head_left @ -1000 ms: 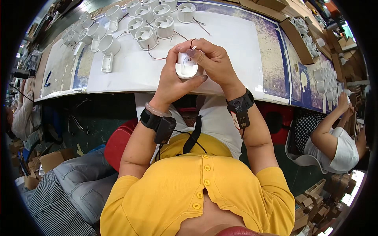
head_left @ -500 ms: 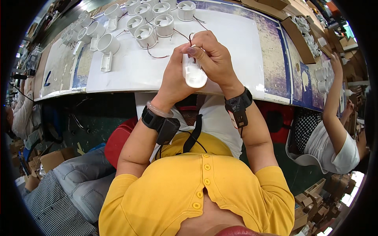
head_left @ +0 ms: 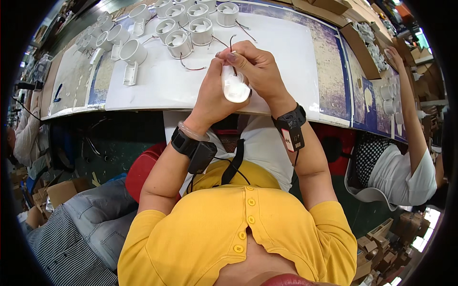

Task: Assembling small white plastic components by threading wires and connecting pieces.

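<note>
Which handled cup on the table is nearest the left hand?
The frontmost handled cup on the white sheet; other handled cups sit farther from the left hand.

the left hand (head_left: 210, 95) hides one side of the white part (head_left: 236, 90), and the right hand (head_left: 261, 71) covers a stretch of the wire (head_left: 231, 43). the upper edge cuts off a rear housing (head_left: 209, 5); pale pieces (head_left: 377, 56) in a cardboard box (head_left: 354, 53) are too small to tell.

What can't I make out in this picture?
White plastic part, far side: head view, hidden by its near side and left hand.
Wires, pinched stretch: head view, behind the right hand.
Rear white fan unit: head view, cut off by upper edge.
</note>
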A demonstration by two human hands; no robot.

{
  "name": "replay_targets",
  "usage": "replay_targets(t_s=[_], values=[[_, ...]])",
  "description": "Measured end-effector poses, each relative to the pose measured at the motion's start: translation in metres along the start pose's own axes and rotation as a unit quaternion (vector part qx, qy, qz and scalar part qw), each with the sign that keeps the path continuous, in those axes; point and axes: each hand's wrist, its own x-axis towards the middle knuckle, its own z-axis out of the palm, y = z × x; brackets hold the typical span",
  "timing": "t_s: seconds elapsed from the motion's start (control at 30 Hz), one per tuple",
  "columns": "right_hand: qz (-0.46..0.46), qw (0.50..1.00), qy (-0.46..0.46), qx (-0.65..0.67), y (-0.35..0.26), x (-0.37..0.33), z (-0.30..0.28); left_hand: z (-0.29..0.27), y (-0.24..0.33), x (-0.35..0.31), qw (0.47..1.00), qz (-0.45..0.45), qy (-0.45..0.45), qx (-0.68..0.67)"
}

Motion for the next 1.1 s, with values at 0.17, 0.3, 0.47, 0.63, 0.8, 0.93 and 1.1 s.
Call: replay_targets(t_s=[0.17, 0.3, 0.47, 0.63, 0.8, 0.93, 1.1], values=[[0.119, 0.968, 0.018, 0.22, -0.009, 0.004, -0.003, 0.002, -0.01, -0.001, 0.992, 0.115, 0.049, 0.001], [0.16, 0.964, -0.016, 0.212, 0.009, 0.0, 0.0, 0.003, -0.012, -0.002, 0.991, 0.106, 0.046, -0.066], [0.229, 0.955, -0.009, 0.19, 0.009, 0.0, 0.001, 0.006, -0.011, -0.003, 0.995, 0.095, 0.04, -0.007], [0.228, 0.957, 0.015, 0.18, 0.006, -0.004, 0.005, 0.008, -0.011, -0.005, 0.992, 0.104, 0.052, 0.048], [0.253, 0.953, 0.023, 0.166, 0.004, -0.003, 0.006, 0.01, -0.012, -0.006, 0.994, 0.091, 0.055, 0.037], [0.253, 0.954, 0.023, 0.158, 0.005, -0.002, 0.007, 0.009, -0.011, -0.004, 0.993, 0.097, 0.054, 0.034], [0.256, 0.949, 0.017, 0.185, 0.014, 0.006, 0.006, 0.009, -0.011, 0.0, 0.996, 0.067, 0.064, 0.014]])
